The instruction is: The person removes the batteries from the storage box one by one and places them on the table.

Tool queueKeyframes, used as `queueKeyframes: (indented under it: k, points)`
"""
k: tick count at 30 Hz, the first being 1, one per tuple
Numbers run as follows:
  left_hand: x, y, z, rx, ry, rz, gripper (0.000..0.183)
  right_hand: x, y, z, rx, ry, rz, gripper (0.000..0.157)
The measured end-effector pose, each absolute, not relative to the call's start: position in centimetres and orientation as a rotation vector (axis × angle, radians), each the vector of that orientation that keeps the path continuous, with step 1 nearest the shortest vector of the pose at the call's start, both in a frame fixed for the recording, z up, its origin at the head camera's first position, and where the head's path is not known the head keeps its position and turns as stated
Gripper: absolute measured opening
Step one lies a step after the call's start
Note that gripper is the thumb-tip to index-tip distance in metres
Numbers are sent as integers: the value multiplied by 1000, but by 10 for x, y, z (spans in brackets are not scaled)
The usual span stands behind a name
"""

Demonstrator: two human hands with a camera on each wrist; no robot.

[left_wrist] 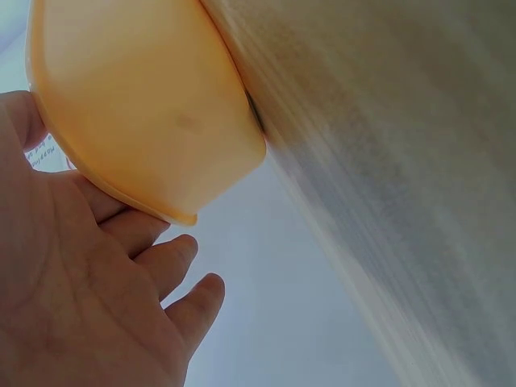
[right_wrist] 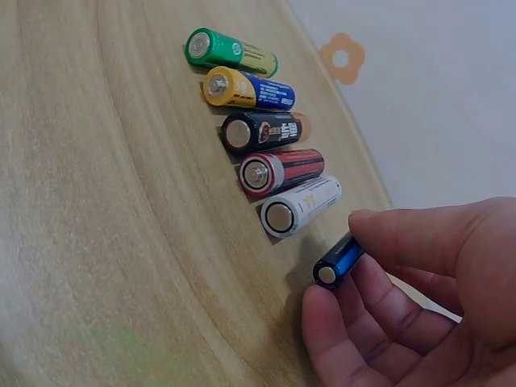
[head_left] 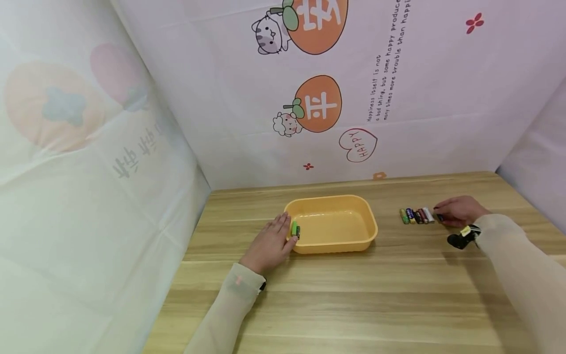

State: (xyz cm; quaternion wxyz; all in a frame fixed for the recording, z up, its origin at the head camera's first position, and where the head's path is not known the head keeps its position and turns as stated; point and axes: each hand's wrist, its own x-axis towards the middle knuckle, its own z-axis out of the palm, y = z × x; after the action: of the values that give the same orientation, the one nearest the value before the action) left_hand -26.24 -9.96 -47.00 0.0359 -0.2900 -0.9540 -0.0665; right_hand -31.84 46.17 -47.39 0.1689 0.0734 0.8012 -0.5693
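Note:
In the head view, my left hand (head_left: pixel 269 243) rests on the left rim of a yellow plastic basin (head_left: pixel 331 245). The left wrist view shows its fairly straight fingers along the rim of the basin (left_wrist: pixel 153 105), with the palm outside. Inside, by the left wall, lie a green battery (head_left: pixel 294 227) and a dark battery (head_left: pixel 298 233). My right hand (head_left: pixel 462 210) pinches a small black-and-blue battery (right_wrist: pixel 343 260) between thumb and fingers, close to the tabletop. Beside it lies a row of several batteries; the white battery (right_wrist: pixel 301 207) is nearest.
The row also has a red battery (right_wrist: pixel 282 171), a black battery (right_wrist: pixel 264 131), a blue-and-yellow battery (right_wrist: pixel 248 89) and a green battery (right_wrist: pixel 230 52). All lie on the wood-grain table (head_left: pixel 336 295). A printed white cloth (head_left: pixel 247 162) hangs behind the table.

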Motion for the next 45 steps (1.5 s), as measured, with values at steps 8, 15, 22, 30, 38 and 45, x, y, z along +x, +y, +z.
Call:
queueKeyframes:
  k: [8, 15, 22, 30, 38, 45]
  points:
    - [-263, -99, -470, -895, -2924, -193, 69, -318, 456, -472, 225, 2328, -1572, 50]
    - [-263, -99, -469, -896, -2932, -190, 74, -318, 453, -472, 227, 2351, -1565, 50]
    - [-263, -98, -470, -894, -2930, -204, 69, -321, 451, -474, 180, 2453, -1451, 54]
    - [-261, -99, -470, -886, -2924, -240, 67, -325, 451, -476, 171, 2537, -1350, 51]
    - [-261, -99, -470, -882, -2929, -237, 67, -326, 451, -476, 181, 2561, -1318, 52]
    - [-261, -99, -471, -885, -2917, -236, 66, -324, 450, -475, 194, 2565, -1317, 51]
